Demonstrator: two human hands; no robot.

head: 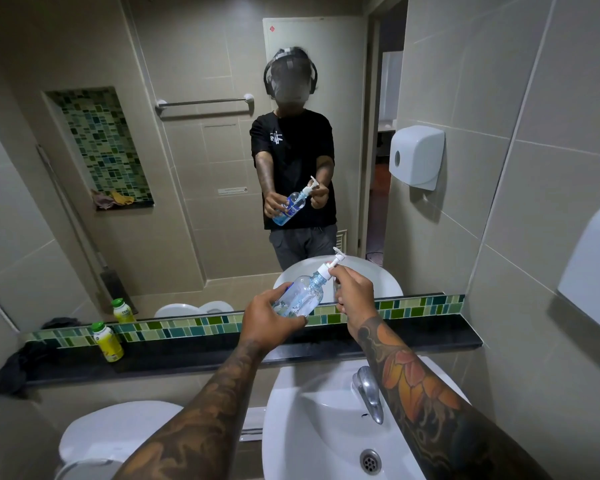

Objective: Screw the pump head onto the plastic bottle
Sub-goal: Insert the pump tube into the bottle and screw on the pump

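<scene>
A clear plastic bottle (302, 294) with blue liquid is held tilted in the air above the black ledge, its neck pointing up and to the right. My left hand (267, 317) grips the bottle's body from below. A white pump head (331, 264) sits on the neck, nozzle pointing up to the right. My right hand (354, 296) pinches the pump's white collar with fingertips. The mirror behind reflects the same bottle and hands.
A black ledge (413, 336) with a green mosaic strip runs under the mirror. A yellow bottle with a green cap (109, 342) stands on it at left, beside a dark cloth (18, 368). Below are a white sink (312, 441) with a chrome tap (369, 393) and a toilet (115, 434).
</scene>
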